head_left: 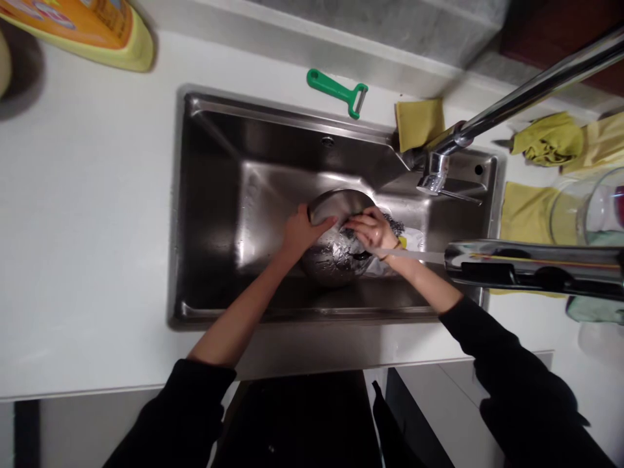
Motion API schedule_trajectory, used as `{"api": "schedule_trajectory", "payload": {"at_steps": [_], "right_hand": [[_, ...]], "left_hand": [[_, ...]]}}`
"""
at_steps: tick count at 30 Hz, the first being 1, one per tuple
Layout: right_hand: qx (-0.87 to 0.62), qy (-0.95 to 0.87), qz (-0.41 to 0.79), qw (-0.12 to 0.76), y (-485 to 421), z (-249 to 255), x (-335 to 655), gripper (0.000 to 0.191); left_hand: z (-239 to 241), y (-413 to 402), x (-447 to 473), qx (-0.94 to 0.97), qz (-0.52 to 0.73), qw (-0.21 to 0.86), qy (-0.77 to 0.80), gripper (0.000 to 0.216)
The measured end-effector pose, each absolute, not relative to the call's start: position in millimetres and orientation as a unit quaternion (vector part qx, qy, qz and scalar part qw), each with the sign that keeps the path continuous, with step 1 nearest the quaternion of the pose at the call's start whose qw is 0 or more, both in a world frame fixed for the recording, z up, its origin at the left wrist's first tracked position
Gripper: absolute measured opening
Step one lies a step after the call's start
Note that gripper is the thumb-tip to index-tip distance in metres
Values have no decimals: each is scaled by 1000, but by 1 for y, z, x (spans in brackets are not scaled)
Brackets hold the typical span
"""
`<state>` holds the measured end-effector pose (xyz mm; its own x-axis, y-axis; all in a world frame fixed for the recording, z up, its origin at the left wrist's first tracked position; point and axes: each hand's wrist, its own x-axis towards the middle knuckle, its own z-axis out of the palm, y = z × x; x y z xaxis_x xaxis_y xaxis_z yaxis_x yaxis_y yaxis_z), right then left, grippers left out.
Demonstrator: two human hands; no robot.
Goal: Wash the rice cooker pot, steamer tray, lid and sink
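Observation:
A shiny metal bowl [336, 260] is in the stainless steel sink [209, 195], its surface wet. My left hand [303, 233] grips the bowl's left edge, with the thumb laid across the metal. On the bowl's upper right, my right hand [371, 233] presses with its fingers bent and close together. Whatever lies under those fingers is hidden. Water runs in a thin stream from the faucet head [517, 268] over my right wrist toward the bowl. Behind that hand, a dark mesh-like item [394, 225] and something white and yellow [413, 239] rest on the sink floor, partly covered.
Behind the sink lies a green peeler [336, 90], beside a yellow cloth [419, 122]. A chrome faucet [439, 170] rises at the right rear. More yellow cloths [526, 211] and a clear container [570, 211] sit at the right. An orange-labelled bottle [131, 42] occupies the back left.

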<state>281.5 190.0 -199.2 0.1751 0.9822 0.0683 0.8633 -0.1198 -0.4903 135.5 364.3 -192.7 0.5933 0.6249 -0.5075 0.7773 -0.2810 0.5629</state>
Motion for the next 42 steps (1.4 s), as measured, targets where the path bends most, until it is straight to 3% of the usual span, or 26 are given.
{"api": "schedule_trajectory", "payload": {"at_steps": [6, 11, 19, 28, 36, 42], "right_hand": [[-653, -706, 203, 186, 193, -189, 251, 26], [-720, -630, 148, 249, 189, -201, 288, 25], [-800, -524, 153, 248, 175, -212, 316, 27], [-625, -725, 212, 196, 193, -198, 249, 28], [-786, -516, 149, 305, 180, -218, 314, 26], [-835, -397, 200, 325, 141, -247, 327, 46]], "left_hand": [[-188, 363, 143, 812, -92, 397, 417, 72], [-193, 366, 140, 809, -87, 408, 414, 75], [-193, 365, 141, 790, -91, 423, 434, 76], [-186, 363, 149, 811, -102, 405, 409, 73], [-192, 368, 144, 806, -98, 410, 415, 72], [-203, 374, 140, 801, -113, 399, 432, 71]]}}
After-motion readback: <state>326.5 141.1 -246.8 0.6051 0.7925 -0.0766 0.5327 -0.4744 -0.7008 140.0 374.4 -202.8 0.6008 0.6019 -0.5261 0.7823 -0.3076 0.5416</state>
